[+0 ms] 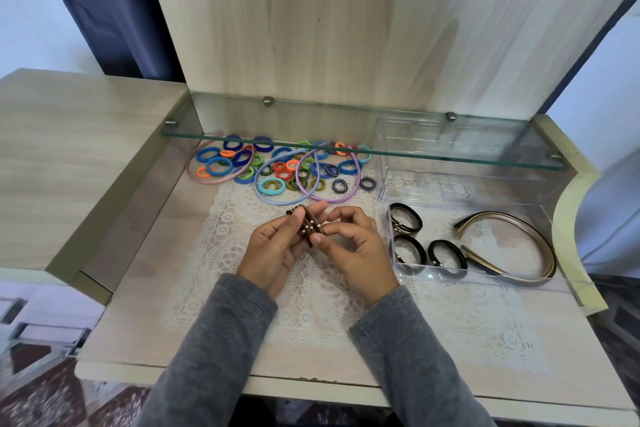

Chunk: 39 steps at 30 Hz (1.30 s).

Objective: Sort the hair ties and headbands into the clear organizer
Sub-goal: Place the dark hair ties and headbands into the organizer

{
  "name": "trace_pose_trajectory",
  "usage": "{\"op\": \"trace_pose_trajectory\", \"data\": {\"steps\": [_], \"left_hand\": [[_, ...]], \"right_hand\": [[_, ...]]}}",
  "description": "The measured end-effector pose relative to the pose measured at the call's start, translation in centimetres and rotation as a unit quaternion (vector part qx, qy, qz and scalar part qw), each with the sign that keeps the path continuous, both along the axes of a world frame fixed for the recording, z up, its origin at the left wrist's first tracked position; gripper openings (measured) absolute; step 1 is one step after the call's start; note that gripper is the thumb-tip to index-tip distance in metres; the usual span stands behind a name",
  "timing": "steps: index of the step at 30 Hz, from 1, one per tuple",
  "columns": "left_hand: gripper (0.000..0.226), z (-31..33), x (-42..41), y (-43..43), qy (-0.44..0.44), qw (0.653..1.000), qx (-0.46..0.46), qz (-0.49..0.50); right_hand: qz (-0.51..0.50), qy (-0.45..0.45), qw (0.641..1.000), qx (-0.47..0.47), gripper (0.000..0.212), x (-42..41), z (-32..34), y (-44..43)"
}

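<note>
Both hands meet over the lace mat at the table's middle. My left hand (pixel 277 243) and my right hand (pixel 349 243) together pinch a bundle of brown hair ties (pixel 309 224) with small gold beads. To the right lies the clear organizer (pixel 433 274); its front part holds three black hair ties (pixel 405 222) and gold and dark headbands (pixel 512 246). A pile of colourful hair ties (pixel 277 166) lies at the back under the glass shelf, with a pink headband (pixel 207 180), a blue headband (pixel 263 194) and a purple headband (pixel 346 198) among them.
A glass shelf (pixel 346 149) juts out low over the back of the table. A second clear box (pixel 433 184) stands behind the organizer. A white lace mat (pixel 311 305) covers the table's middle. Wooden panels rise at the back and left.
</note>
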<state>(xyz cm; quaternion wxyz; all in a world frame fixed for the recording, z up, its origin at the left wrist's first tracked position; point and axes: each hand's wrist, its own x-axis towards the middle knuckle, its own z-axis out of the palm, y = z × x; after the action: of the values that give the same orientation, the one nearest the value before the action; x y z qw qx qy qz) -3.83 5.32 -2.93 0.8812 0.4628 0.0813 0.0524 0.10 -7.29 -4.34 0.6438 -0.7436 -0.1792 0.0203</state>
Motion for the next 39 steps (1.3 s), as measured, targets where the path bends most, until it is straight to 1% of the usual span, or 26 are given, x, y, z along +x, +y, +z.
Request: {"op": "trace_pose_trajectory", "data": {"steps": [6, 11, 16, 21, 25, 29, 35, 39], "left_hand": [[0.037, -0.06, 0.12, 0.26, 0.012, 1.000, -0.022, -0.002], [0.033, 0.02, 0.08, 0.16, 0.009, 1.000, -0.002, -0.005], [0.031, 0.00, 0.03, 0.08, 0.011, 1.000, -0.006, 0.002], [0.030, 0.13, -0.02, -0.13, 0.008, 1.000, 0.008, 0.002], [0.029, 0.15, 0.03, -0.13, 0.007, 1.000, 0.001, 0.006], [0.031, 0.07, 0.06, 0.05, 0.012, 1.000, 0.004, 0.011], [0.027, -0.04, 0.01, 0.14, 0.010, 1.000, -0.003, 0.003], [0.033, 0.11, 0.01, 0.30, 0.012, 1.000, -0.018, 0.005]], "right_hand": [[0.005, -0.001, 1.000, -0.015, 0.022, 0.04, 0.11, 0.01], [0.007, -0.001, 1.000, -0.020, 0.019, 0.02, 0.21, 0.02], [0.003, -0.011, 0.999, -0.031, 0.020, 0.03, 0.17, -0.01], [0.005, -0.007, 1.000, -0.019, 0.022, 0.00, 0.24, -0.01], [0.006, -0.003, 1.000, -0.014, 0.021, 0.02, 0.24, -0.07], [0.009, 0.000, 1.000, -0.009, 0.012, 0.10, 0.16, -0.14], [0.007, 0.000, 1.000, 0.009, 0.010, 0.12, -0.14, -0.21], [0.004, 0.005, 1.000, 0.014, 0.012, 0.15, -0.19, -0.19]]}}
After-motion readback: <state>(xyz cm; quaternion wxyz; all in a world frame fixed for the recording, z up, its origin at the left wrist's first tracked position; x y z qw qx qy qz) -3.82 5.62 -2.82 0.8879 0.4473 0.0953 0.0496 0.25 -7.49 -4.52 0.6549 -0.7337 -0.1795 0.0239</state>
